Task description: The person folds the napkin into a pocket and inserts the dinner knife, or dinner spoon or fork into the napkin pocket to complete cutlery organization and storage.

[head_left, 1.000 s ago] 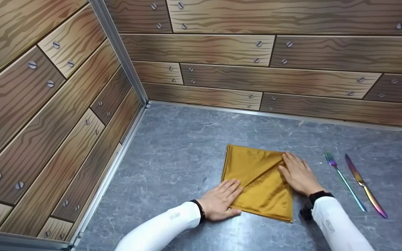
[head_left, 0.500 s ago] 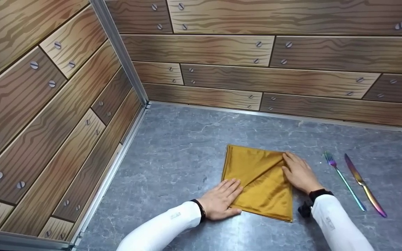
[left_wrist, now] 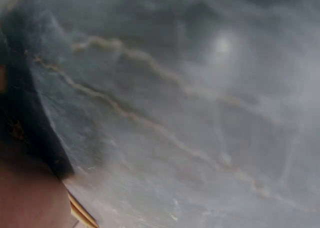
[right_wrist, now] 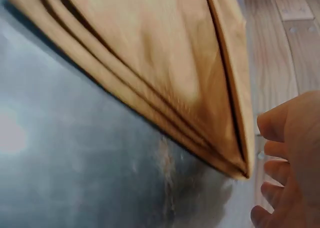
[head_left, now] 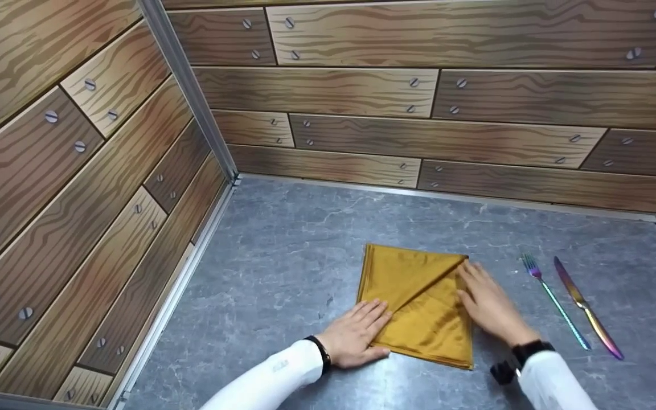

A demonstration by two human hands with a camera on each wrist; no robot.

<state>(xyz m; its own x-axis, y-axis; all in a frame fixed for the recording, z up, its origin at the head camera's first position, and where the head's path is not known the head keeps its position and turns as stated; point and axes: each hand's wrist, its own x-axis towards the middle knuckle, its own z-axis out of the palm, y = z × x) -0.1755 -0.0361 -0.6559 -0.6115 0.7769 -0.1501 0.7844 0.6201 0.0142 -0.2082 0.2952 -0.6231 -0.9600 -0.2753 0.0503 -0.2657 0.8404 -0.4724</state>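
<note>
A golden-yellow satin napkin (head_left: 405, 273) lies folded into a rough square on the grey marbled tabletop, a diagonal fold running across it to the far right corner. My left hand (head_left: 356, 333) rests flat on its near left edge, fingers straight. By the right edge, just below the far right corner, is my right hand (head_left: 490, 304) with fingers loosely extended. In the right wrist view, this hand (right_wrist: 300, 163) shows a gap from the layered napkin corner (right_wrist: 220, 143), with nothing in its fingers. The left wrist view shows mostly blurred tabletop (left_wrist: 175, 128).
To the right of the napkin lie a rainbow-coloured fork (head_left: 556, 299) and a matching knife (head_left: 581, 302), side by side. Wood-patterned panels (head_left: 328, 91) wall in the back and left of the tabletop.
My right hand has come off the napkin's far right corner and drawn slightly towards me, uncovering the corner. The left hand keeps its place on the cloth. The head view has tilted up slightly.
</note>
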